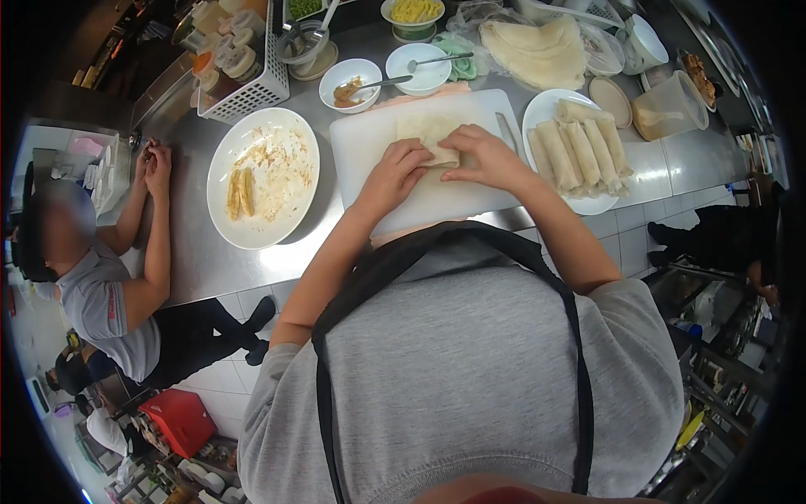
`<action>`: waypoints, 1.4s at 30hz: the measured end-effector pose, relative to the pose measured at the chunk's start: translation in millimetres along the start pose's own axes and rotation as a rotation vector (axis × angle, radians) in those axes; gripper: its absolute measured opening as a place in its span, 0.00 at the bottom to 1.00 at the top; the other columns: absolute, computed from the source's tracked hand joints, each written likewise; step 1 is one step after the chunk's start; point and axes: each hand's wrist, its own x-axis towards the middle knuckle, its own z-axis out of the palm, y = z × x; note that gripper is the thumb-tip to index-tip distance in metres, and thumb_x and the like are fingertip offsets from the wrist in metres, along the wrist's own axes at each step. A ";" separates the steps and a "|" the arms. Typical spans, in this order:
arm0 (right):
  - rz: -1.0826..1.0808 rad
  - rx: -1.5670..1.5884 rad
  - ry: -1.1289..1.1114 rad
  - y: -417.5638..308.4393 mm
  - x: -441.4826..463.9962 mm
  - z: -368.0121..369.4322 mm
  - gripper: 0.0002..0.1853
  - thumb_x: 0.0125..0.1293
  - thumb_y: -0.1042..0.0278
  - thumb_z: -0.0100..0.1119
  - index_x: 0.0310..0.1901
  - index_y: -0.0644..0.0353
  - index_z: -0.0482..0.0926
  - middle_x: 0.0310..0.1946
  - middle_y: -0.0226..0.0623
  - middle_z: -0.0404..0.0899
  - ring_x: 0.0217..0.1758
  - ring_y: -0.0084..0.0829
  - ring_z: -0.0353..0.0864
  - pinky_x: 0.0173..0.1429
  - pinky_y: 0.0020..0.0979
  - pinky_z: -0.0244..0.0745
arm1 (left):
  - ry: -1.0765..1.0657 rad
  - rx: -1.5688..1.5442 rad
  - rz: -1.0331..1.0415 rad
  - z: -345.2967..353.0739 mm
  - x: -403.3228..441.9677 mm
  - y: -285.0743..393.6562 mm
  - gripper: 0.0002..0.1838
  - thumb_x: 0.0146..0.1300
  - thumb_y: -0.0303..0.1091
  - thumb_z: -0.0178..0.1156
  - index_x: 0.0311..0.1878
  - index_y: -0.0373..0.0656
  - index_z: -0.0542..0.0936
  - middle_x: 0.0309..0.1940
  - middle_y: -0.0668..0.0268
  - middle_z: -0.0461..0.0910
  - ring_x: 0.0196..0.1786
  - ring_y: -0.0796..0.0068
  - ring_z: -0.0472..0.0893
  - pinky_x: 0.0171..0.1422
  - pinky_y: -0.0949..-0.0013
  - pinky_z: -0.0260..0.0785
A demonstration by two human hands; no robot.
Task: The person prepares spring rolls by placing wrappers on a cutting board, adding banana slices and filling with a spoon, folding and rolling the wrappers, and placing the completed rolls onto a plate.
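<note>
A thin, pale spring roll wrapper (428, 126) lies on the white cutting board (361, 139) in front of me, its near part folded over. My left hand (393, 172) presses on the left of the fold with bent fingers. On the right end, my right hand (485, 158) pinches the fold between thumb and fingers. Whatever is inside the wrapper is hidden. A white oval plate (537, 105) of several rolled spring rolls (579, 144) is right of the board. To the left, a large white plate (281, 223) holds yellow banana-like pieces (240, 193) and brown crumbs.
Behind the board stand a bowl of brown paste (351, 88), a white bowl with a spoon (420, 71) and a stack of wrappers (537, 46). A white basket (260, 84) of bottles is at back left. A co-worker (109, 286) leans on the steel counter (180, 252).
</note>
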 end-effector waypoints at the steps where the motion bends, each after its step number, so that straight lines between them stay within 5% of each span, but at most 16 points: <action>1: 0.018 -0.002 0.043 -5.3 -2.5 5.3 0.24 0.52 0.58 0.71 0.49 0.59 0.79 0.45 0.40 0.76 0.52 0.41 0.74 0.56 0.37 0.70 | 0.001 -0.003 -0.027 -0.4 0.2 0.2 0.15 0.57 0.25 0.63 0.48 0.42 0.77 0.49 0.58 0.74 0.56 0.56 0.73 0.58 0.61 0.69; 5: 0.011 -0.057 0.115 -5.7 -4.1 17.3 0.22 0.52 0.60 0.70 0.48 0.58 0.79 0.44 0.36 0.75 0.50 0.39 0.73 0.54 0.36 0.72 | 0.002 -0.094 -0.073 -1.6 -0.9 -0.9 0.16 0.56 0.26 0.64 0.49 0.42 0.76 0.50 0.58 0.73 0.57 0.55 0.72 0.59 0.60 0.67; 10: 0.005 -0.073 0.139 -5.1 -3.0 22.7 0.20 0.52 0.66 0.68 0.48 0.58 0.79 0.43 0.36 0.74 0.49 0.39 0.72 0.54 0.36 0.72 | 0.083 0.267 0.086 -6.8 -0.2 0.4 0.16 0.53 0.31 0.68 0.47 0.49 0.81 0.51 0.59 0.72 0.57 0.55 0.69 0.57 0.59 0.67; 14: 0.034 -0.067 0.119 -3.9 -1.5 25.2 0.18 0.52 0.68 0.66 0.47 0.57 0.79 0.44 0.36 0.75 0.50 0.40 0.72 0.55 0.37 0.71 | 0.072 0.306 0.011 -8.0 -2.0 4.1 0.16 0.52 0.32 0.68 0.46 0.52 0.82 0.50 0.60 0.73 0.55 0.57 0.70 0.56 0.60 0.67; 26: 0.105 0.156 0.100 7.5 -0.6 27.0 0.16 0.59 0.69 0.63 0.49 0.59 0.80 0.44 0.38 0.76 0.50 0.40 0.74 0.57 0.37 0.70 | -0.007 0.023 -0.085 -16.2 5.0 -13.6 0.16 0.55 0.33 0.67 0.47 0.42 0.80 0.39 0.62 0.80 0.45 0.61 0.76 0.49 0.64 0.70; 34: 0.154 0.172 0.170 -0.6 6.2 19.3 0.17 0.62 0.65 0.61 0.52 0.57 0.75 0.44 0.39 0.77 0.49 0.41 0.74 0.55 0.39 0.69 | -0.134 -0.218 -0.388 -26.7 25.7 -14.2 0.12 0.60 0.34 0.65 0.45 0.41 0.80 0.37 0.66 0.78 0.41 0.72 0.77 0.45 0.70 0.69; 42: 0.144 0.053 0.192 11.8 11.3 25.7 0.11 0.64 0.63 0.58 0.46 0.55 0.79 0.39 0.38 0.77 0.46 0.40 0.74 0.52 0.38 0.70 | -0.062 -0.011 -0.188 -22.3 32.1 -20.3 0.08 0.62 0.33 0.62 0.42 0.41 0.80 0.38 0.64 0.76 0.42 0.66 0.76 0.48 0.67 0.68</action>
